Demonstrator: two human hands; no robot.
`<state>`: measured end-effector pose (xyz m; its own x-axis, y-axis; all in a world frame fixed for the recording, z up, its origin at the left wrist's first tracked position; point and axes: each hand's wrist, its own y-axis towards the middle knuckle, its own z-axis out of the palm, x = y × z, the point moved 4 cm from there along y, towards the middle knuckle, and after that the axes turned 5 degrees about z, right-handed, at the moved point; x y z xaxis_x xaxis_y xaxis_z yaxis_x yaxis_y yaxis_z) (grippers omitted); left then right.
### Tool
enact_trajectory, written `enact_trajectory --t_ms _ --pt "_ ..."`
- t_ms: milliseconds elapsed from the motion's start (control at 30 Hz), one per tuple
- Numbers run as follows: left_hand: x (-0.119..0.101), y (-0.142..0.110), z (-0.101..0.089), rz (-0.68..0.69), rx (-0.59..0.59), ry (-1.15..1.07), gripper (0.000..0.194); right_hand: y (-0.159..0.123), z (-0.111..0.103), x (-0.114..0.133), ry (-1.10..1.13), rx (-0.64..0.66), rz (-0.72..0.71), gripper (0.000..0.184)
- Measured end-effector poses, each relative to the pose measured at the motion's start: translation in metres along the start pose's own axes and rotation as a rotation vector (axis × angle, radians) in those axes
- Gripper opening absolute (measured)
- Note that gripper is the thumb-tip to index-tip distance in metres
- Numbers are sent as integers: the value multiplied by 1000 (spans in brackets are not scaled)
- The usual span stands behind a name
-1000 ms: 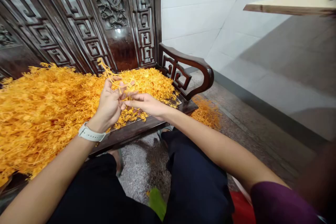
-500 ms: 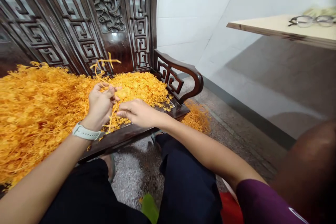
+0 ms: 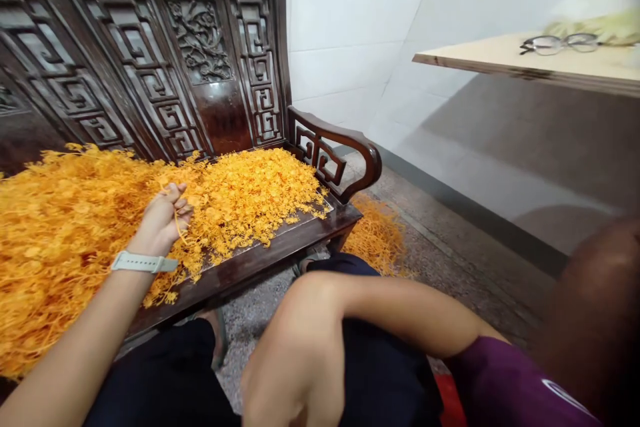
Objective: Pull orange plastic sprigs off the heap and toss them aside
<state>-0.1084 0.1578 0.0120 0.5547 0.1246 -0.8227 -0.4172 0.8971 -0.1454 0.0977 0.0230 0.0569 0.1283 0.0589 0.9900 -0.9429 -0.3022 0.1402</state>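
Observation:
My left hand [image 3: 163, 217], with a pale watch strap at the wrist, is closed on a thin orange stem [image 3: 180, 227] over the bench. Under and left of it spreads a large tangled pile of orange plastic sprigs [image 3: 65, 247]. To its right lies a heap of loose orange flower pieces [image 3: 260, 183]. My right hand [image 3: 300, 353] is bent downward close to the camera, above my lap and away from the bench. Its fingers are mostly hidden below the frame, so whether it holds anything does not show.
The dark carved wooden bench [image 3: 295, 231] has a curved armrest [image 3: 370, 163] at its right end. Bare orange stems [image 3: 377, 237] are heaped on the floor beside it. Eyeglasses [image 3: 547, 45] rest on a pale tabletop [image 3: 475, 57] at right. A blurred dark shape [image 3: 595, 307] fills the right edge.
My right hand has pulled back from beside the left hand toward my lap. The left hand has moved left and lower over the pile; the branched sprig above it no longer shows.

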Motion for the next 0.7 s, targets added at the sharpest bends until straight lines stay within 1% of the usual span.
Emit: enact_trajectory --t_ms 67,100,133,167,233,267,300,333,367,400,467,533,567,600,633,700 --pt "0 -1 -1 -2 1 1 26 -24 -47 10 174 -515 -196 33" --pt "-1 -2 0 -1 8 1 25 -37 -68 11 239 -714 -288 40" --pt "-2 -4 2 0 15 2 25 -47 -84 9 314 -869 -350 45" --pt "-3 -5 4 5 17 6 25 -52 -95 3 399 -964 -361 49" --pt "-5 -7 7 31 16 22 22 -49 -105 -16 581 -1040 -265 49" --pt "-5 -9 8 47 24 31 21 -44 -104 -25 637 -1047 -196 46" --pt "-4 -11 10 60 43 39 19 -38 -101 -32 637 -1038 -139 42" --pt "-3 -14 13 65 74 44 17 -33 -98 -34 572 -1028 -110 37" --pt "-2 -17 16 60 111 45 16 -29 -96 -34 466 -1045 -109 32" --pt "0 -22 20 45 150 42 17 -29 -96 -31 345 -1090 -123 27" --pt "3 -32 30 12 219 28 20 -36 -102 -24 140 -1240 -154 21" --pt "3 -44 41 10 279 19 21 -50 -112 -21 20 -1403 -161 24" --pt "3 -50 48 17 310 22 21 -56 -117 -21 -24 -1468 -159 28" --pt "3 -56 54 26 340 28 21 -62 -121 -21 -69 -1500 -152 33" --pt "4 -62 59 31 367 36 21 -65 -125 -23 -119 -1493 -143 36" --pt "5 -72 67 33 402 53 20 -66 -128 -27 -215 -1391 -129 38"
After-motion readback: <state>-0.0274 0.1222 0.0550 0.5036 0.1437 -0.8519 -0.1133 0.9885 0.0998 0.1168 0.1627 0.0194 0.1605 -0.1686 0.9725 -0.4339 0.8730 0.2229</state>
